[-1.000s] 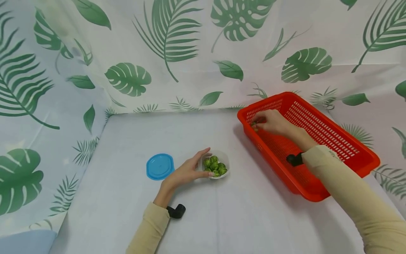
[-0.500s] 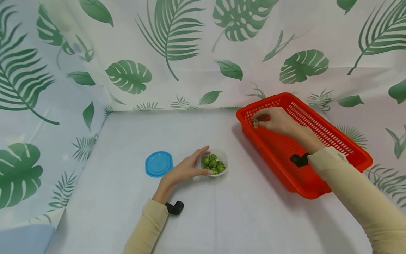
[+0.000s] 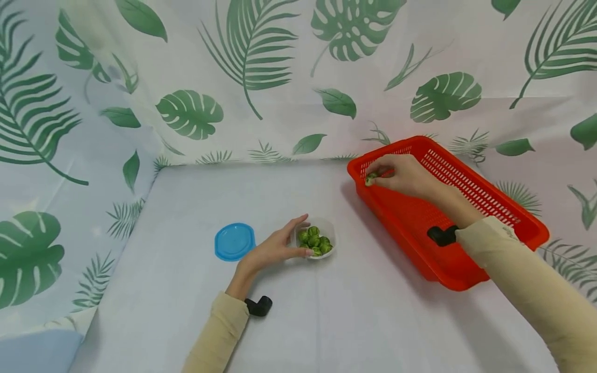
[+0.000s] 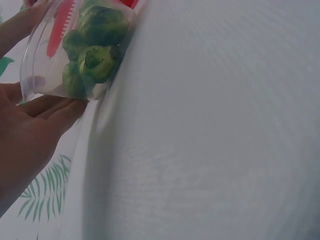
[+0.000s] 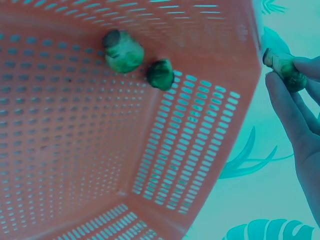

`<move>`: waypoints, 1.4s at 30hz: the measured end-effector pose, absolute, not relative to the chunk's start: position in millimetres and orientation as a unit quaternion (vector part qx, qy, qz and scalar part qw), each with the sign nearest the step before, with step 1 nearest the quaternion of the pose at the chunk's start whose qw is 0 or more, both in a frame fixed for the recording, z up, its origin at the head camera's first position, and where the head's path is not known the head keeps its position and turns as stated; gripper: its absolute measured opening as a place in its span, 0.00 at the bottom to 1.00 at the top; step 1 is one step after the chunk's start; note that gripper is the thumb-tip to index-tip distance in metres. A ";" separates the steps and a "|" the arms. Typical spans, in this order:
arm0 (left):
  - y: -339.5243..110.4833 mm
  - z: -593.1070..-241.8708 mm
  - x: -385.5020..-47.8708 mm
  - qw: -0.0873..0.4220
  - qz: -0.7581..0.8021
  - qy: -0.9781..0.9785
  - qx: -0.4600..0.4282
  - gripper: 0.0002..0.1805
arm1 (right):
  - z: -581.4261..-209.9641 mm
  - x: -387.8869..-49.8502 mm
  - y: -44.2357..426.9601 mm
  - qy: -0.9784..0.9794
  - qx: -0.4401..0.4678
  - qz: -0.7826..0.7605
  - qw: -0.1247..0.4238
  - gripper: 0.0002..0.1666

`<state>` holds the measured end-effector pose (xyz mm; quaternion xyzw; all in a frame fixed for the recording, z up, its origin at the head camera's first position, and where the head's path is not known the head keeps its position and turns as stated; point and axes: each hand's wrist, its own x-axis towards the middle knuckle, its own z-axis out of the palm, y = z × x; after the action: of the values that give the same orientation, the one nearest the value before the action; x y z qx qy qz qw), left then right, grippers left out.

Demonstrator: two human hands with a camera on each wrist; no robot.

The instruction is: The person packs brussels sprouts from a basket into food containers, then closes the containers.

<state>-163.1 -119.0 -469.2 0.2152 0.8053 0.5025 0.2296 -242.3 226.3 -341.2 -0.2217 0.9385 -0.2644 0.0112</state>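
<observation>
My left hand [image 3: 276, 247] holds a small clear plastic container [image 3: 330, 231] on the table, thumb on the near side and fingers on the far side. Several green Brussels sprouts [image 3: 314, 240] lie inside, also seen through its wall in the left wrist view. Over the far left corner of a red basket [image 3: 396, 215], my right hand [image 3: 404, 175] pinches one Brussels sprout [image 3: 370, 179] between thumb and fingers. Two more sprouts, a larger one [image 5: 123, 51] and a smaller one [image 5: 161, 74], sit inside the basket in the right wrist view.
A blue lid [image 3: 235, 241] lies flat on the white table [image 3: 186, 280], left of the container. The slotted basket stands at the right with a raised rim. Leaf-printed cloth [image 3: 280, 67] hangs behind and at both sides.
My right hand has lifted the sprout from low in the basket's corner up to rim height and slightly left. My left hand and the container have stayed in place.
</observation>
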 end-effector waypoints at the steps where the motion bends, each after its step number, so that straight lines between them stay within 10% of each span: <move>1: -118.7 -469.6 -162.8 0.228 0.504 0.805 0.216 0.52 | -340.8 -240.3 225.3 0.937 -0.224 -0.266 0.010 0.15; 42: -115.7 -469.3 -162.7 0.219 0.500 0.811 0.209 0.52 | -349.3 -223.0 150.2 0.884 -0.383 -0.230 0.138 0.10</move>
<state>-162.7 -115.7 -469.3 0.2089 0.8114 0.4999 0.2194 -223.0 150.2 -349.3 -0.3835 0.8837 -0.2304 0.1379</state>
